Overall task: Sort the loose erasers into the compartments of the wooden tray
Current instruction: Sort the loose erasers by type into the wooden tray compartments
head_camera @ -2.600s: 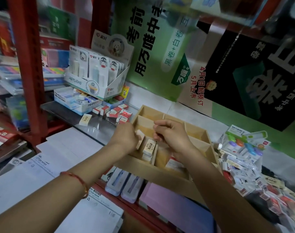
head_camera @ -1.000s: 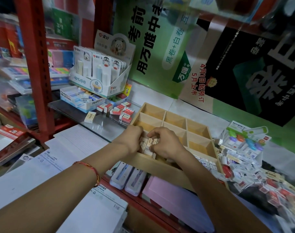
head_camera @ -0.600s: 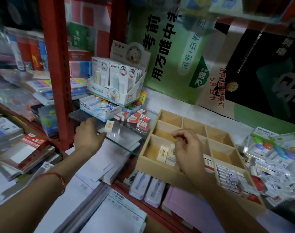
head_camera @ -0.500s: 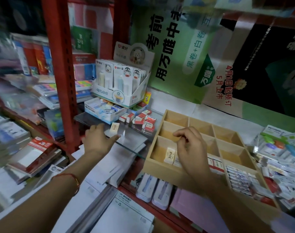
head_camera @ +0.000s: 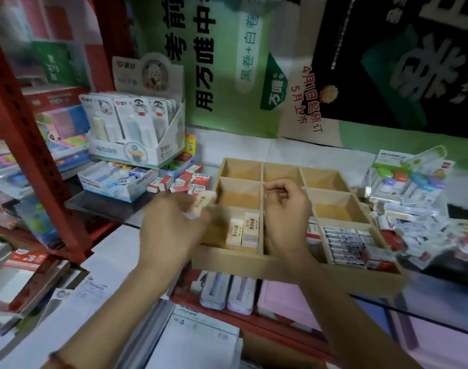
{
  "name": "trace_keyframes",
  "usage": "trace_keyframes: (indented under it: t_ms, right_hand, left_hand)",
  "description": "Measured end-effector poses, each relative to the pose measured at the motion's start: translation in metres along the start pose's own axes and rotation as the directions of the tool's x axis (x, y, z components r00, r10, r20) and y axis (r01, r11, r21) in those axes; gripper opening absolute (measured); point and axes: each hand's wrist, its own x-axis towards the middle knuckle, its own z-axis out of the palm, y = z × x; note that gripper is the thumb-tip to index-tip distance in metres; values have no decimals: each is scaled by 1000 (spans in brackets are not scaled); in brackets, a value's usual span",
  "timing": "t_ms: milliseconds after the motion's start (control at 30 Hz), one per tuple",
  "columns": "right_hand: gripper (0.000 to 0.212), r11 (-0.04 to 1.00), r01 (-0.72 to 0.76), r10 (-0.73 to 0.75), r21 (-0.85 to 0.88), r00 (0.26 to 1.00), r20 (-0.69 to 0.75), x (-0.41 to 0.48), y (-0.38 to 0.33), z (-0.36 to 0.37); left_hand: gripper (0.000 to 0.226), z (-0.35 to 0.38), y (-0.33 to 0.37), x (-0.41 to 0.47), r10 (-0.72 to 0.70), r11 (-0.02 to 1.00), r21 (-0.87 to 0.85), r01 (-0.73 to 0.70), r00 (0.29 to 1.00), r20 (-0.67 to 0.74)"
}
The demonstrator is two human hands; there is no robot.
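The wooden tray (head_camera: 254,263) with several compartments sits on the counter in front of me. Two beige erasers (head_camera: 243,230) stand side by side in its near left compartment. My left hand (head_camera: 171,230), blurred by motion, pinches a third beige eraser (head_camera: 204,201) just over the tray's left edge. My right hand (head_camera: 286,209) hovers over the tray's middle with its fingers curled and nothing visible in them. The near right compartment holds a row of white-sleeved erasers (head_camera: 343,245).
Red-and-white boxed erasers (head_camera: 187,179) lie on a glass shelf left of the tray, beside a blue display box (head_camera: 113,182). A red shelf post (head_camera: 30,139) stands at the left. Packaged stationery (head_camera: 414,209) is piled at the right. Paper stacks (head_camera: 99,288) lie below.
My left hand reached left to the glass shelf, took the lone beige eraser there and carried it back to the tray's left edge. My right hand lifted off the erasers in the compartment.
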Motion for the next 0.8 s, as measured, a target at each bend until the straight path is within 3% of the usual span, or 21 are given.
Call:
trace_keyframes:
  t_ms: [100, 200, 267, 400, 567, 667, 800]
  right_hand:
    - [27, 999, -34, 34, 18, 999, -6, 0, 0, -1]
    - [26, 998, -37, 36, 41, 999, 4, 1, 4, 1]
    - [26, 998, -46, 45, 44, 999, 7, 2, 5, 1]
    - [28, 997, -56, 54, 57, 998, 23, 1, 5, 2]
    - [24, 998, -54, 54, 32, 999, -4, 2, 8, 3]
    - [20, 999, 18, -15, 50, 999, -52, 1, -1, -5]
    - [19, 986, 119, -111, 116, 991, -72, 1, -4, -61]
  left_hand:
    - [20, 31, 22, -12, 49, 975, 196, -105, 962, 270]
    - [22, 47, 24, -9, -21, 914, 389, -113, 946, 324]
    - [21, 50, 24, -7, -65, 920, 380, -95, 920, 387]
    - [15, 45, 20, -1, -113, 979, 206, -1, 833, 541]
    - [14, 45, 18, -4, -92, 979, 202, -9, 869, 485]
    - [8, 38, 34, -12, -73, 951, 297, -82, 875, 478]
    - [28, 30, 74, -27, 188, 897, 320, -306, 918, 350]
